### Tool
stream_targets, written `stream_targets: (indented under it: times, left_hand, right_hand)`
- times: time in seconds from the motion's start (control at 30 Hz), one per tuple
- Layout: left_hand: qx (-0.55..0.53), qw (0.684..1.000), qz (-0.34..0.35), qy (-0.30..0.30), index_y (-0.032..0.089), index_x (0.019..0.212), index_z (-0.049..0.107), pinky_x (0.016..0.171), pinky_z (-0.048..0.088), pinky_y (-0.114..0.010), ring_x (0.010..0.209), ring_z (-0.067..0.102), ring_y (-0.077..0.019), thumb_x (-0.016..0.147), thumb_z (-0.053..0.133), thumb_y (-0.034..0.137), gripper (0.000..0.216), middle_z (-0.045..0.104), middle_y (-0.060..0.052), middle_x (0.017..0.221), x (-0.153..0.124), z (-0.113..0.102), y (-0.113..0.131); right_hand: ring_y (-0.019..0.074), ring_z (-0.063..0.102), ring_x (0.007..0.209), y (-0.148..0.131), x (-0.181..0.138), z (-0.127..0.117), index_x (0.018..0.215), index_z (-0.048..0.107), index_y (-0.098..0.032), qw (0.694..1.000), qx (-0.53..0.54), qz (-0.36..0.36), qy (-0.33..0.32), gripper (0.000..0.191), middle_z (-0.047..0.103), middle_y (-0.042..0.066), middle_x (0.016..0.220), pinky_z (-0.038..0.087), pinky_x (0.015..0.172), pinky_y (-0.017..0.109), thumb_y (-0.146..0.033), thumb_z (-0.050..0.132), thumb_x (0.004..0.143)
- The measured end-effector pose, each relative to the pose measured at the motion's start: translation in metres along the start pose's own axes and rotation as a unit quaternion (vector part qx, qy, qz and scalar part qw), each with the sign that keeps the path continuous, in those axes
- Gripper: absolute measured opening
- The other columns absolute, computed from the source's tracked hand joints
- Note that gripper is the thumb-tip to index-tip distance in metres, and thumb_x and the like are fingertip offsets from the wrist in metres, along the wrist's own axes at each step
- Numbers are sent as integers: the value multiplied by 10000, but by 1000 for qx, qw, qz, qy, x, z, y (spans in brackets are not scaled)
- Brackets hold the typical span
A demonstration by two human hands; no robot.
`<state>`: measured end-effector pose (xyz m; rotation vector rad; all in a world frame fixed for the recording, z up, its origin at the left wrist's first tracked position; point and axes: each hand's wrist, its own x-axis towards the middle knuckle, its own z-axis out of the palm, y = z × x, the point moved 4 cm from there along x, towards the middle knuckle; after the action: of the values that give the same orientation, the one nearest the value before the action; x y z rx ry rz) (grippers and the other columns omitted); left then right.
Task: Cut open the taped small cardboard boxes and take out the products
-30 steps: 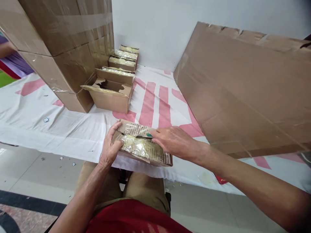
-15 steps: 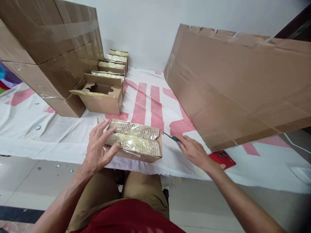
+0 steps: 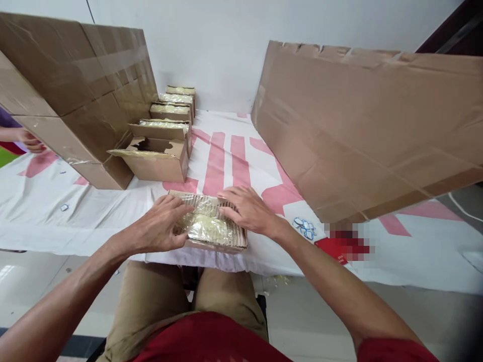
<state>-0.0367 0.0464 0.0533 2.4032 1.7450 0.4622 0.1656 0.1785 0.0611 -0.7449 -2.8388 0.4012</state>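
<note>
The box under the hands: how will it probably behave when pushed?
The box is probably stiff, being cardboard with flat sides. Its low, wide shape makes rolling or tipping unlikely. The glossy tape on top may feel slippery.

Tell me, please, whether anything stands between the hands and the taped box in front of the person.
Nothing visible does: the left hand and right hand are both at the taped box, and the open box stands farther back.
</note>
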Motion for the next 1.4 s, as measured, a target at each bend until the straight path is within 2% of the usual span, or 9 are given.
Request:
stream_targets:
  times: [0.1, 0.27, 0.47, 0.6, 0.67, 0.93, 1.13, 1.23, 1.4]
  left_hand:
    - [-1, 999, -11, -40, 201, 1064, 692, 951, 447, -449, 995, 550, -285, 738, 663, 299, 342, 633, -68, 986, 12, -2, -3]
    - [-29, 995, -21, -95, 205, 801, 666, 923, 457, -449, 953, 574, -272, 693, 601, 210, 127, 642, -59, 913, 24, -8, 3]
    - [29, 998, -53, 20, 137, 1252, 671, 950, 490, -511, 1124, 608, -348, 882, 546, 311, 427, 660, -166, 1231, 12, -8, 4]
    - [102, 976, -170, 89, 128, 1135, 732, 949, 500, -533, 1052, 626, -366, 964, 467, 345, 382, 682, -191, 1146, 0, -4, -11]
    - [129, 969, -190, 94, 143, 1035, 759, 952, 503, -531, 1052, 623, -373, 968, 488, 385, 370, 684, -193, 1121, -4, -2, -14]
    - [194, 962, -191, 11, 126, 1023, 746, 943, 516, -551, 1113, 612, -405, 959, 468, 392, 390, 672, -235, 1227, -2, -4, -12]
    - [100, 973, -210, 6, 186, 914, 716, 952, 524, -531, 1116, 625, -375, 858, 600, 403, 252, 644, -198, 1289, -2, -4, -28]
    - [84, 978, -189, -13, 190, 888, 725, 977, 502, -582, 1148, 613, -388, 899, 533, 433, 310, 582, -208, 1406, 0, -6, -32]
    - [26, 983, -154, -98, 194, 749, 694, 938, 536, -519, 1134, 621, -366, 878, 546, 445, 319, 661, -150, 1080, 12, -13, -40]
  right_hand:
    - [308, 669, 1171, -4, 23, 12, 1269, 683, -210, 993, 7, 43, -107, 298, 756, 107, 1253, 466, 962, 412, -334, 556, 1030]
    - [278, 672, 1163, 7, 25, 17, 1247, 676, -222, 993, 20, 80, -88, 275, 751, 83, 1275, 437, 895, 336, -316, 532, 1032]
    - [250, 675, 1110, 6, 19, 18, 1224, 682, -225, 993, 34, 93, -57, 266, 757, 67, 1255, 412, 836, 297, -336, 524, 1041]
    - [239, 683, 1037, 1, 18, 16, 1189, 695, -226, 994, 18, 92, -55, 246, 778, 61, 1161, 394, 791, 290, -345, 534, 1048]
    - [244, 687, 1035, -1, 17, 16, 1176, 702, -223, 994, 4, 92, -56, 236, 783, 63, 1150, 394, 790, 295, -337, 540, 1047]
    - [278, 679, 1180, -6, 18, 18, 1312, 676, -203, 993, -22, 100, -54, 314, 761, 104, 1277, 431, 915, 333, -314, 549, 1047]
    - [269, 687, 1123, -10, 20, 18, 1251, 692, -203, 994, -26, 92, -60, 279, 772, 102, 1231, 425, 877, 335, -316, 537, 1048]
    - [263, 686, 1099, -9, 20, 18, 1223, 697, -210, 994, -21, 93, -52, 264, 775, 93, 1217, 420, 864, 332, -320, 539, 1041]
    - [260, 687, 1076, -10, 19, 17, 1203, 700, -207, 994, -19, 98, -46, 251, 781, 92, 1194, 412, 845, 325, -316, 550, 1035]
